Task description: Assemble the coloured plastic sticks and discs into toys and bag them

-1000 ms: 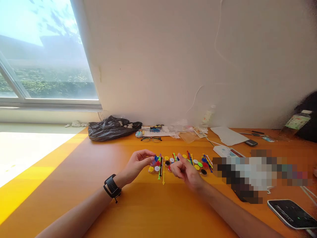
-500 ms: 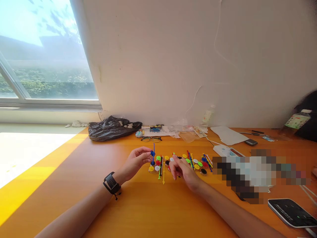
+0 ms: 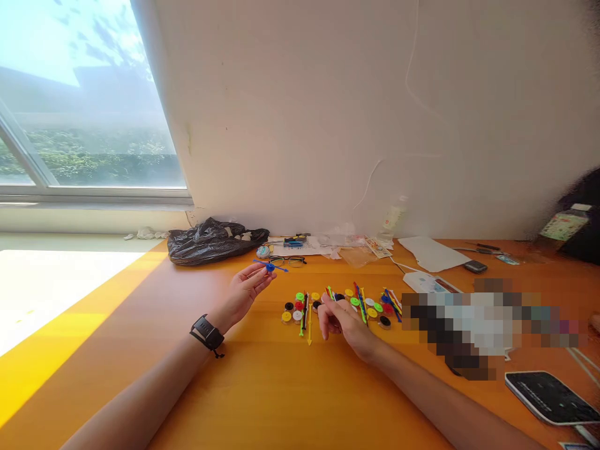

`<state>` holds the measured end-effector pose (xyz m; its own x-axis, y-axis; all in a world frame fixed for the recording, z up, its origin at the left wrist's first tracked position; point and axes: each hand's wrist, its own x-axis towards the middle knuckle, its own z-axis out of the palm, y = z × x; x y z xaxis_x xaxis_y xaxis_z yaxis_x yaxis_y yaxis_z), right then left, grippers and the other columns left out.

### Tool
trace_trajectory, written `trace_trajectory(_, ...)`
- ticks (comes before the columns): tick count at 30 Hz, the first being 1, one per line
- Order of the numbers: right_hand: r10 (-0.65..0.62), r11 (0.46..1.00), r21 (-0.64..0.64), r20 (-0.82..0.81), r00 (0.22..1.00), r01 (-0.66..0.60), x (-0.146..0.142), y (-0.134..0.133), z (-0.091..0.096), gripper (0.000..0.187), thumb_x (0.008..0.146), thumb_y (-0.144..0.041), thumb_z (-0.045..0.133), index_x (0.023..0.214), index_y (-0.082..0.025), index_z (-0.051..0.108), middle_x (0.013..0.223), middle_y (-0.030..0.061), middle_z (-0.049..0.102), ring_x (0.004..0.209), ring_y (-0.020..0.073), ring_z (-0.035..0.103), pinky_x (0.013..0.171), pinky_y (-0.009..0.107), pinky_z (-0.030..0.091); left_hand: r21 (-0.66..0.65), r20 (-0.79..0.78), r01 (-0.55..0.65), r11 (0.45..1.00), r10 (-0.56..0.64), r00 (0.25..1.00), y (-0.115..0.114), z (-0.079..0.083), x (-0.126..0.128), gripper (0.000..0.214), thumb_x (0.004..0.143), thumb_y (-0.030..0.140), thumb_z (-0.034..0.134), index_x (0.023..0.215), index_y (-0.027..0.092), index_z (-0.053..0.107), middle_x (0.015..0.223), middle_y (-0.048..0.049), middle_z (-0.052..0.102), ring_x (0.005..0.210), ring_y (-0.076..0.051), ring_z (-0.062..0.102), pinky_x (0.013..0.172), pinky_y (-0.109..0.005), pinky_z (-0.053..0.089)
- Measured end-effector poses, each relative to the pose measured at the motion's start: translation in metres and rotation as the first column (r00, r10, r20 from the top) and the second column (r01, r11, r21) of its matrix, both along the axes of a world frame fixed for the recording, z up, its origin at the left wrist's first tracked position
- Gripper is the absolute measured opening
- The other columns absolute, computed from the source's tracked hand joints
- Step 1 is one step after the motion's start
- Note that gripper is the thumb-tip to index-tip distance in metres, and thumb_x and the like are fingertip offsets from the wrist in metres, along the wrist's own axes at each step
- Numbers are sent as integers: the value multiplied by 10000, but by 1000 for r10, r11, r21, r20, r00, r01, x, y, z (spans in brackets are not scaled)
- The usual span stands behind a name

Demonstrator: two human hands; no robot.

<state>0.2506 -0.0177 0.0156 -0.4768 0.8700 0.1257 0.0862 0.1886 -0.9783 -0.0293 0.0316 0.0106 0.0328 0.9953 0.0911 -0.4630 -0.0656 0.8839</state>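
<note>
Two bare hands over the orange table [image 3: 281,394]. Left hand [image 3: 246,289] pinches a blue disc-on-stick piece [image 3: 270,267] at its fingertips, stick roughly level. Right hand [image 3: 345,322] is curled, fingers bent down; whether they grip anything can't be told. Pile of coloured discs and sticks [image 3: 370,307] lies just beyond and beside those fingers. Black wristwatch [image 3: 206,331] sits on the left wrist.

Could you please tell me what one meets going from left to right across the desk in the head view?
Black wristwatch → blue stick with a disc, held in the left hand → right hand → white paper → phone.
</note>
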Motion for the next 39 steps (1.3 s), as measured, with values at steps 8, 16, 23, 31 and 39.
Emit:
trace_trajectory(8, 5, 1000, 28, 48, 999, -7, -1, -2, -1, 808, 1038, -743, 336, 537, -200, 664, 546, 40, 557, 612, 172, 471, 631, 324, 351, -129, -286, 131, 983, -164, 944, 2, 11, -22, 383, 738, 311, 941, 1031, 133, 772, 984, -105, 792, 831, -161, 702, 768, -259, 541)
trace_trajectory(16, 60, 998, 9, 56, 997, -61, -2, -3, -5, 782, 1052, -725, 355, 592, -195, 699, 581, 43, 587, 632, 179, 495, 642, 322, 374, -231, -518, 206, 951, -300, 801, -3, 27, -46, 441, 656, 363, 964, 765, 177, 579, 709, -3, 699, 593, -107, 578, 543, -215, 356)
trace_trajectory(23, 59, 995, 71, 101, 993, -66, -2, -3, -10, 779, 1054, -710, 365, 575, -191, 695, 553, 29, 539, 605, 170, 485, 628, 319, 354, -269, -641, 205, 941, -334, 692, 2, 18, -46, 493, 679, 463, 937, 785, 191, 539, 588, 23, 650, 497, -99, 534, 464, -198, 278)
trace_trajectory(31, -203, 896, 443, 372, 906, 19, -5, -12, -3, 277, 1035, -337, 541, 818, -199, 641, 705, -9, 560, 659, 162, 499, 619, 293, 346, -74, -780, 120, 990, -133, 611, 7, 12, -47, 419, 775, 533, 818, 848, 184, 598, 668, 4, 670, 539, -123, 567, 488, -211, 364)
trace_trajectory(39, -367, 665, 744, 403, 838, -66, -2, -14, 3, 131, 978, -127, 590, 1047, -212, 663, 1001, 62, 685, 1002, 258, 584, 968, 430, 463, 284, -932, 346, 894, 174, 317, 1, -1, -22, 224, 938, 422, 670, 991, 209, 716, 940, -50, 748, 792, -181, 669, 696, -277, 527)
